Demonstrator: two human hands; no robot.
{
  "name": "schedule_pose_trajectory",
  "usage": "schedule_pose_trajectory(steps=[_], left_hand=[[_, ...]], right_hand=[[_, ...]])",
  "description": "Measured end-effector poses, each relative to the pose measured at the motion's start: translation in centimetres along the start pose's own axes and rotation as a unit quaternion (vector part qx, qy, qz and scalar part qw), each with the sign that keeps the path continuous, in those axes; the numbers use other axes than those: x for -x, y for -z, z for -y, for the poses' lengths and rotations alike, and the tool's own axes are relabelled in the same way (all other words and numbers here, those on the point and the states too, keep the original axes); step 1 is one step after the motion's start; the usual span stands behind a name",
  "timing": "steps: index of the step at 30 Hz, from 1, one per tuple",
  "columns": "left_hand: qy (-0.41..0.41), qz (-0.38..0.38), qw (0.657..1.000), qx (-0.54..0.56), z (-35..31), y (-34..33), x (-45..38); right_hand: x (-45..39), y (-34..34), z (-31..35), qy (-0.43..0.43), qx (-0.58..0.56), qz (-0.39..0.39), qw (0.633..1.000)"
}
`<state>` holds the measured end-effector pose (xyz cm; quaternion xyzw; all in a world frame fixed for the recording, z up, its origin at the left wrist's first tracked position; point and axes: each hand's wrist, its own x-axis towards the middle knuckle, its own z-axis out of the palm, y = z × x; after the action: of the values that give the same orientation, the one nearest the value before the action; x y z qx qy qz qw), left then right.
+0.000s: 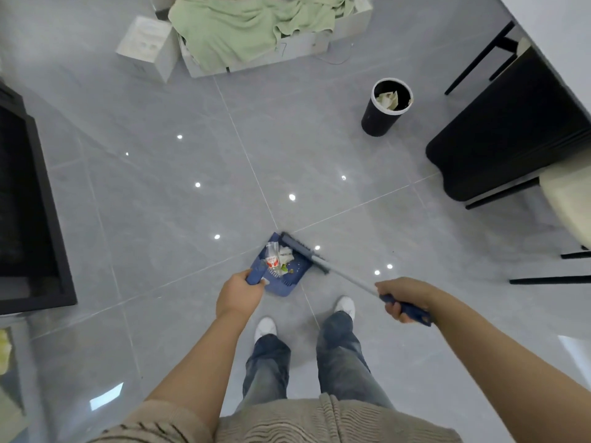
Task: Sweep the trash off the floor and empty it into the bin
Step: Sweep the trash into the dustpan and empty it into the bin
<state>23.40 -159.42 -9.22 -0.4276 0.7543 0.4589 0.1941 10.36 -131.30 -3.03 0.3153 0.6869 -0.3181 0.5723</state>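
My left hand was curled around the blue handle of the dustpan, low in the middle of the frame, and my right hand was clenched on the blue grip of the broom, whose pale shaft ran up and left to the brush head lying along the pan's right edge. The trash, crumpled paper, a clear wrapper with a red label and some small crumbs, sat inside the pan; I could not quite tell whether a few specks stayed on the floor beside it. I judged the load light and loose, so it would slide or flutter out if the pan tipped forward; I would hold the pan by its handle, level or tilted back, with the brush pinning the paper. The bin, black with a pale rim and paper already in it, stood well apart in the upper right, near the dark chair.
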Motion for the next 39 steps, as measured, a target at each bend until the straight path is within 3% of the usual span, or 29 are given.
schedule_pose_trajectory(steps=[9, 12, 17, 25, 29, 35, 39], left_hand=[[0.000, -0.052, 0.998, 0.027, 0.0, 2.5, -0.2], [0.013, -0.061, 0.998, 0.030, 0.8, 3.8, -0.4], [0.017, -0.064, 0.998, 0.022, 1.8, 4.0, -1.2], [0.028, -0.062, 0.997, 0.025, 1.0, 3.9, -2.3], [0.024, -0.061, 0.997, 0.033, 0.5, 4.0, -2.6], [0.016, -0.048, 0.998, 0.040, 0.6, 3.9, -2.4], [0.016, -0.038, 0.998, 0.047, 1.3, 4.1, -2.4]], right_hand=[[-0.7, -1.8, 8.6, 0.054, 0.072, -0.103, 0.991], [-2.9, -1.9, 12.8, 0.083, 0.082, -0.112, 0.987], [-7.9, -2.4, 16.4, 0.084, 0.196, -0.114, 0.970], [-8.2, -6.3, 8.9, 0.098, 0.407, -0.072, 0.905], [-5.9, -6.6, 4.7, 0.076, 0.409, -0.043, 0.909], [-2.2, -3.6, 3.7, 0.051, 0.386, -0.027, 0.921], [0.2, -1.9, 4.1, 0.037, 0.305, -0.013, 0.952]])
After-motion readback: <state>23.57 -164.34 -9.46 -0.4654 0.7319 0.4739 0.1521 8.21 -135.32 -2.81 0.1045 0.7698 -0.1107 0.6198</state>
